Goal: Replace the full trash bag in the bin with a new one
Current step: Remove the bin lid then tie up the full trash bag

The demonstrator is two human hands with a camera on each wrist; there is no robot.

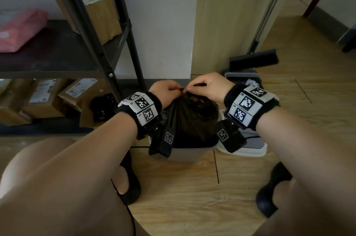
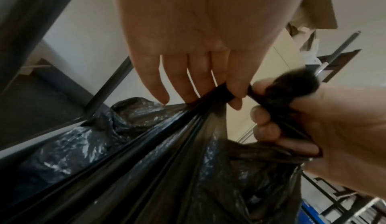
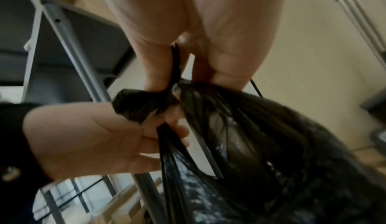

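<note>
A full black trash bag (image 1: 192, 118) stands in a white bin (image 1: 192, 153) on the floor between my knees. Both hands meet above it at the gathered neck. My left hand (image 1: 180, 89) pinches a twisted strand of the bag (image 2: 167, 145) between thumb and fingers (image 2: 236, 87). My right hand (image 1: 189, 88) grips the other strand, which runs up between its fingers (image 3: 158, 65). A small black knot (image 3: 135, 107) sits where the two hands meet. The bag's lower part is hidden inside the bin.
A dark metal shelf rack (image 1: 100, 43) holds cardboard boxes (image 1: 100, 14) and a pink package (image 1: 19, 29) on the left. A broom and dustpan (image 1: 252, 60) lean against the wall behind. A white lid or tray (image 1: 250, 149) lies right of the bin. My sandalled feet (image 1: 131, 183) flank it.
</note>
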